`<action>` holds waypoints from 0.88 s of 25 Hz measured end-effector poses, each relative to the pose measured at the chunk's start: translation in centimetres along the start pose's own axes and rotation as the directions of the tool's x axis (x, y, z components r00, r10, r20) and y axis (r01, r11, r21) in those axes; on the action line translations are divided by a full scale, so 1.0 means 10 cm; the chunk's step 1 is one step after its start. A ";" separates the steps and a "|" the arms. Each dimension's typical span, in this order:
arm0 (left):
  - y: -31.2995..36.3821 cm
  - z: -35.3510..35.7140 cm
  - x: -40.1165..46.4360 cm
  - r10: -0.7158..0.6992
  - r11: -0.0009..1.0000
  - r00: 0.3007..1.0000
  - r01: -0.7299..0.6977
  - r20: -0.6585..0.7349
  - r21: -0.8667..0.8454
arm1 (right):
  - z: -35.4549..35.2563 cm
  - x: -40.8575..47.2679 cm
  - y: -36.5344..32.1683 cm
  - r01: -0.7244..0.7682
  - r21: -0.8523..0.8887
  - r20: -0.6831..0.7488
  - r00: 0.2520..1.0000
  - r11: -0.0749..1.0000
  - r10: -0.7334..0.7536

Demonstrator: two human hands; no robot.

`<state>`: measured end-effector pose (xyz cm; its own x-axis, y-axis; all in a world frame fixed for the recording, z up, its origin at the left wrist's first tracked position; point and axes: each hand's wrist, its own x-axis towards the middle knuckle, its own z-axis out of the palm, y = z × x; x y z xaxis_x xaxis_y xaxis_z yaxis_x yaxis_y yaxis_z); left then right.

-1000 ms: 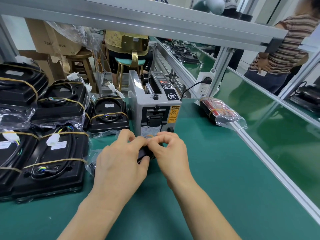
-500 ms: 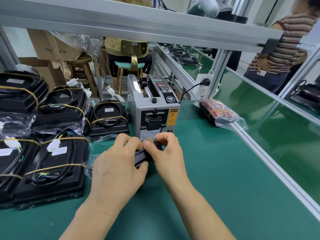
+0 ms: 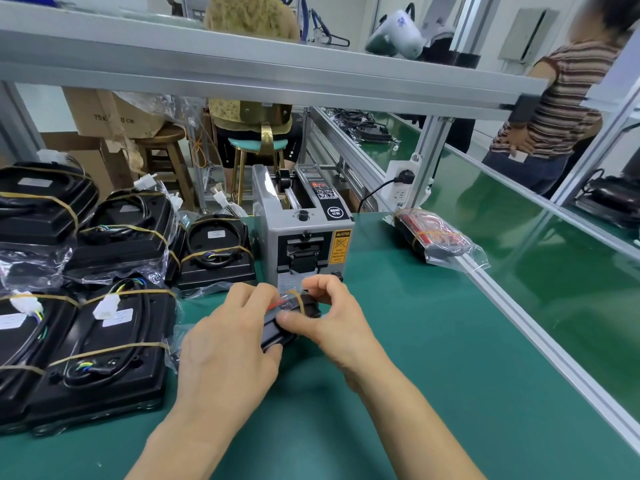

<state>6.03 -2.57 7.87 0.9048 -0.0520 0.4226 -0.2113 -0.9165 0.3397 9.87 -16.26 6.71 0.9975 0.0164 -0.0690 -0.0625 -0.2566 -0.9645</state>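
Just before the tape dispenser (image 3: 304,237), the left hand (image 3: 228,344) is gripping the small black part (image 3: 277,332) over the bench (image 3: 433,358) while the right hand (image 3: 332,317) is pinching its rubber band (image 3: 300,301), which is probably risking snapping loose if overstretched.

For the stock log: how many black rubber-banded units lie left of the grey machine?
5 black units: far left, next to it, one by the grey machine, two nearest. Others may be stacked beneath.

One wide-angle camera sitting on the person's head, looking forward and down across the worktop (image 3: 433,375) toward its far edge, hovering close above left hand (image 3: 225,344), right hand (image 3: 334,318), black part (image 3: 273,336) between them
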 end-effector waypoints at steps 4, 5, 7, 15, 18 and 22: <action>-0.02 0.01 0.00 -0.012 1.000 1.000 0.012 0.011 0.000 | 0.06 0.10 -0.03 -0.024 -0.032 -0.072 0.997 0.999 0.022; -0.01 0.01 0.01 -0.009 1.000 1.000 0.009 0.006 0.009 | 0.07 0.11 -0.01 -0.006 -0.034 -0.067 0.998 0.999 0.004; 0.01 0.01 0.02 0.013 1.000 1.000 -0.013 0.011 -0.002 | 0.07 0.11 0.07 0.051 0.009 -0.026 0.998 0.999 -0.051; -0.47 -0.08 0.06 -0.174 0.455 0.981 0.007 -0.081 -0.891 | -0.28 -0.14 0.37 0.109 0.138 0.211 0.968 0.984 -0.137; -0.44 0.06 -0.03 -0.179 0.091 0.984 0.007 -0.010 -0.996 | -0.27 -0.12 0.24 0.264 0.226 0.197 0.930 0.938 -0.309; -0.46 0.12 -0.08 -0.199 -0.073 0.979 0.030 0.044 -0.997 | -0.23 -0.15 0.08 0.363 0.255 0.141 0.903 0.896 -0.406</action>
<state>6.75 1.24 4.92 0.9443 0.1141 0.3086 -0.3256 0.4606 0.8258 8.45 -18.70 6.64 0.9211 0.2558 0.2935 0.2978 0.0224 -0.9544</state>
